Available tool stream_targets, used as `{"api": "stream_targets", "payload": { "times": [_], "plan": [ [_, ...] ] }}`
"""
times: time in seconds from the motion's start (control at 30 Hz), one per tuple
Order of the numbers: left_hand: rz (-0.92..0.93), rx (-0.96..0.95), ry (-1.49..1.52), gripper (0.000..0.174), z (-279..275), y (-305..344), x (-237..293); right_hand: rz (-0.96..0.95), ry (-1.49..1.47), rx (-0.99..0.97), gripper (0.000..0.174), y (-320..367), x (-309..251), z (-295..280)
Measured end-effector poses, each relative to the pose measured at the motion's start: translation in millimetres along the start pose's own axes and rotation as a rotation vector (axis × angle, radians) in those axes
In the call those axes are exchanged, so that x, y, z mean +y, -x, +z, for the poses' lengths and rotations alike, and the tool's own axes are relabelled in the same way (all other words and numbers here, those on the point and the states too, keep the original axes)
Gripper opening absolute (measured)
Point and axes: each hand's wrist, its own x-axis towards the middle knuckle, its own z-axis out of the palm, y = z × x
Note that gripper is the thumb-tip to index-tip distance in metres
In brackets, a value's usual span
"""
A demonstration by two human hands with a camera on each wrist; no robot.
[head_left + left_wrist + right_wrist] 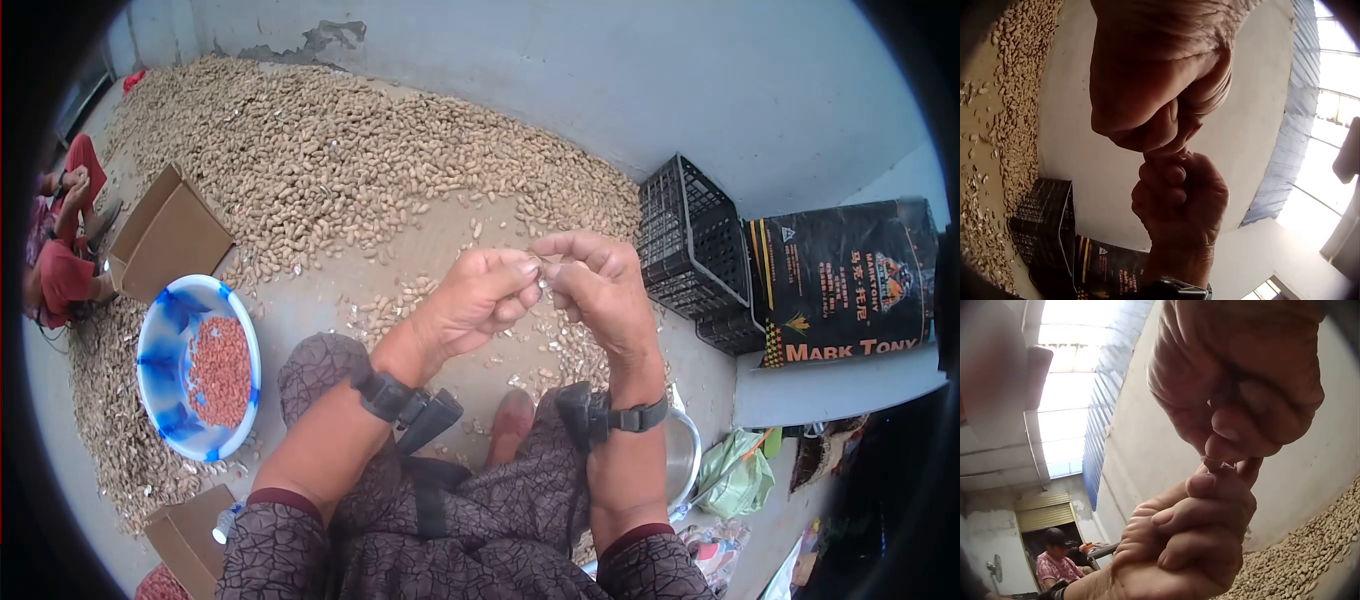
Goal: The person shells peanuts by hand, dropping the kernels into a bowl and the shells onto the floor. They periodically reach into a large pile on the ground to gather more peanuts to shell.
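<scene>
My left hand (478,303) and right hand (603,292) meet fingertip to fingertip above the floor, both with curled fingers. Between their thumbs and forefingers they pinch a small pale peanut shell (1213,464), mostly covered by the fingertips. In the left wrist view the left hand (1160,75) is above and the right hand (1182,203) below, touching at the tips. The right wrist view shows the right hand (1241,387) over the left hand (1194,540). A large heap of unshelled peanuts (330,150) lies beyond the hands along the wall.
At left are a blue-and-white basin (157,350) with reddish kernels (220,372), a cardboard box (178,235) and a seated person (65,270). Black crates (690,235) and a black printed bag (850,280) stand at right. A metal bowl (684,455) is beside my right forearm.
</scene>
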Motion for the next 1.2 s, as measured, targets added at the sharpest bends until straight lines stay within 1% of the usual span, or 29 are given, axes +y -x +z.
{"api": "stream_targets", "payload": {
  "times": [0.03, 0.13, 0.2, 0.23, 0.27, 0.33, 0.4, 0.47, 0.5, 0.57, 0.7, 0.77, 0.8, 0.87, 0.93, 1.0, 1.07, 1.13, 1.17, 1.2],
  "plan": [
    [-0.001, 0.002, 0.002, 0.019, -0.4, 0.1, -0.6, 0.02, 0.043, -0.066, 0.015, 1.2, -3.6, 0.5],
    [0.001, 0.068, -0.067, 0.019, -1.2, 0.0, -1.7, 0.045, 0.063, -0.09, 0.016, 0.5, -3.9, -0.8],
    [0.048, -0.03, -0.029, 0.018, 0.1, -1.3, 0.7, 0.065, 0.03, -0.081, 0.015, 0.6, -3.6, -3.5],
    [0.048, -0.016, -0.02, 0.016, 3.0, -0.5, 3.3, 0.062, 0.001, -0.07, 0.014, -0.1, -3.9, -4.2],
    [0.041, -0.012, -0.015, 0.016, 4.0, 0.4, 4.2, 0.071, -0.001, -0.069, 0.014, 0.7, -3.3, -3.9],
    [0.06, -0.013, 0.023, 0.016, 4.4, 1.3, 5.9, 0.022, -0.001, -0.044, 0.013, 1.4, -3.3, -2.3],
    [0.037, 0.005, 0.037, 0.016, 3.7, 0.9, 4.1, 0.028, 0.022, -0.032, 0.012, 2.3, -3.2, 0.8],
    [0.007, 0.045, 0.078, 0.01, 1.6, -1.8, 0.1, -0.081, 0.077, -0.011, 0.011, 0.4, 2.5, 2.8],
    [0.007, 0.045, 0.079, 0.01, 0.8, -2.6, -1.0, -0.081, 0.078, -0.011, 0.011, -0.5, 5.8, 4.2],
    [-0.017, 0.037, 0.12, 0.009, -0.9, -3.7, -2.5, -0.197, 0.13, 0.028, 0.011, -2.4, 11.2, 8.2],
    [-0.02, 0.01, 0.142, 0.009, -3.1, -5.4, -3.7, -0.206, 0.11, 0.065, 0.01, -1.8, 12.5, 12.5],
    [-0.007, 0.059, 0.102, 0.009, -5.3, -6.2, -4.0, -0.307, 0.323, 0.115, 0.008, -3.5, 17.0, 12.7],
    [0.002, 0.054, 0.098, 0.009, -6.4, -6.6, -4.4, -0.318, 0.326, 0.115, 0.008, -3.7, 17.4, 13.6],
    [-0.045, 0.121, 0.149, 0.01, -10.3, -7.0, -7.1, -0.417, 0.488, 0.2, 0.007, -3.1, 19.0, 16.1],
    [-0.043, 0.103, 0.165, 0.011, -14.6, -8.7, -9.6, -0.42, 0.511, 0.218, 0.006, -4.8, 23.5, 17.0],
    [-0.085, 0.186, 0.181, 0.011, -13.3, -8.3, -9.4, -0.463, 0.518, 0.248, 0.006, -5.4, 23.7, 17.2],
    [-0.081, 0.185, 0.213, 0.014, -16.0, -9.5, -11.6, -0.461, 0.501, 0.248, 0.006, -4.8, 22.2, 17.1],
    [-0.1, 0.202, 0.248, 0.014, -17.5, -9.4, -13.9, -0.407, 0.432, 0.206, 0.006, -4.8, 24.8, 16.3],
    [-0.096, 0.2, 0.247, 0.014, -16.2, -9.2, -13.0, -0.411, 0.432, 0.206, 0.006, -5.2, 26.1, 15.7],
    [-0.077, 0.17, 0.183, 0.012, -13.0, -8.3, -11.4, -0.385, 0.409, 0.184, 0.007, -5.5, 27.4, 14.6]
  ]
}}
